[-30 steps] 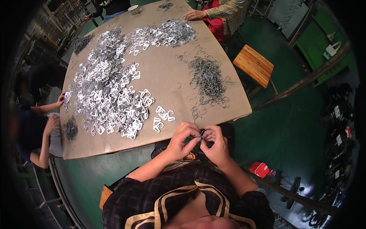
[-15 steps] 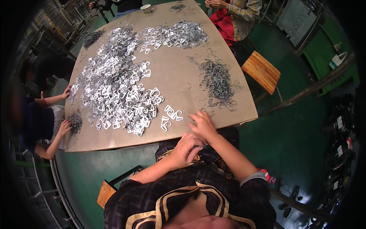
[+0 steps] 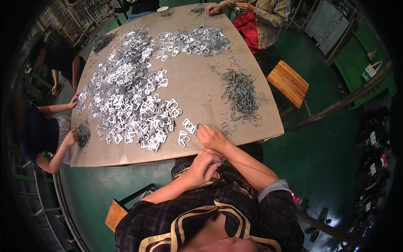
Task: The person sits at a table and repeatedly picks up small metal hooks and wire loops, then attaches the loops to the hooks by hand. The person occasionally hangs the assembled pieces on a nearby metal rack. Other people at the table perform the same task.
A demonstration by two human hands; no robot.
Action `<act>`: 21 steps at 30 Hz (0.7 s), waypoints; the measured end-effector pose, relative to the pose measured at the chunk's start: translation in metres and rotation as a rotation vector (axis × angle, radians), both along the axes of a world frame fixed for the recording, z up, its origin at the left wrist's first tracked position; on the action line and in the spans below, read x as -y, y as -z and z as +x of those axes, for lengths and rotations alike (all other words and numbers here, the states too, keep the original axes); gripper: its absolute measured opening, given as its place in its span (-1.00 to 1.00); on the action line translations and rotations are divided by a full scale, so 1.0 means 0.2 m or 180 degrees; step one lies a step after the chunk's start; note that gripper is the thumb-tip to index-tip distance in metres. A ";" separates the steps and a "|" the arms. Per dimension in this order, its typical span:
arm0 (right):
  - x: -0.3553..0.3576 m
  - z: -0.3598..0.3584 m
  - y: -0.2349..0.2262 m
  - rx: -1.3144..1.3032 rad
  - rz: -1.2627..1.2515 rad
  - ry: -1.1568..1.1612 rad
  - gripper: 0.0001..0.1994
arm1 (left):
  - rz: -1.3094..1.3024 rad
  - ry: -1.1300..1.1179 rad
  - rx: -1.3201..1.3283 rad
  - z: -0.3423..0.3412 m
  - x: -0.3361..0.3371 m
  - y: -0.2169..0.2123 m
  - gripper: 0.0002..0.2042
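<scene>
My left hand (image 3: 203, 164) is closed just off the table's near edge, thumb against fingers. A small dark sliver shows at its fingertips, too small to name. Beyond it, my right hand (image 3: 213, 137) reaches over the tabletop with its fingers curled down on a flat silver metal hook (image 3: 199, 127), which they partly cover. Two more loose metal hooks (image 3: 183, 138) lie just left of those fingers. A large heap of the same silver hooks (image 3: 130, 96) spreads over the table's left side. To the right lies a pile of thin dark wire clips (image 3: 240, 94).
The brown table (image 3: 189, 80) has small wire piles (image 3: 83, 133) at its left edge. A co-worker's hands (image 3: 72, 136) are there; another person (image 3: 268, 21) sits at the far right. A paper cup (image 3: 163, 11) stands far back. Wooden stools (image 3: 288, 83) flank the table.
My right hand has moved left, its fingers going from spread to curled on a loose hook. My left hand has barely moved. The far-right person's hands have moved apart, one onto the table.
</scene>
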State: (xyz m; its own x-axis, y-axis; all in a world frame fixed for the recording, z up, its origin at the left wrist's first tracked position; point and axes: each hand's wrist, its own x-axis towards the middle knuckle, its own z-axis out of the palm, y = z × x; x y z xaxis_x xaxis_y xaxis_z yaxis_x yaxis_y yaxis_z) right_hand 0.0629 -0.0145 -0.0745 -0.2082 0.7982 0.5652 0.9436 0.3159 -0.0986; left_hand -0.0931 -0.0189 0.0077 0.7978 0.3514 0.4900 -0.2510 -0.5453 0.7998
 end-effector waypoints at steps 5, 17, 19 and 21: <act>0.03 0.06 -0.06 -0.1298 -0.0009 0.0831 -0.92 | -0.0127 -0.0228 -0.0090 0.00 0.00 0.02 -0.85; 0.50 0.05 -0.46 -0.4333 -0.0886 0.0751 -0.91 | -0.0196 -0.0847 -0.0263 0.06 0.03 0.06 -0.84; 0.52 0.04 -0.46 -0.3959 -0.0664 0.0778 -0.92 | -0.0058 -0.0885 -0.0367 0.06 0.03 0.06 -0.82; 0.54 0.02 -0.49 -0.3563 -0.0450 0.0818 -0.93 | 0.0082 -0.0843 -0.0393 0.06 0.04 0.07 -0.81</act>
State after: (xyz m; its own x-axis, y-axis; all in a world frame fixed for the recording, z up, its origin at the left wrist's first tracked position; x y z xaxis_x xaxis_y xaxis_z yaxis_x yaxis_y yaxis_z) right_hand 0.0667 -0.1220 0.0226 0.5302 0.8152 0.2331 0.3408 0.0469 -0.9390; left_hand -0.0804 -0.0265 -0.0066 0.7340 0.5441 0.4064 0.0012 -0.5994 0.8004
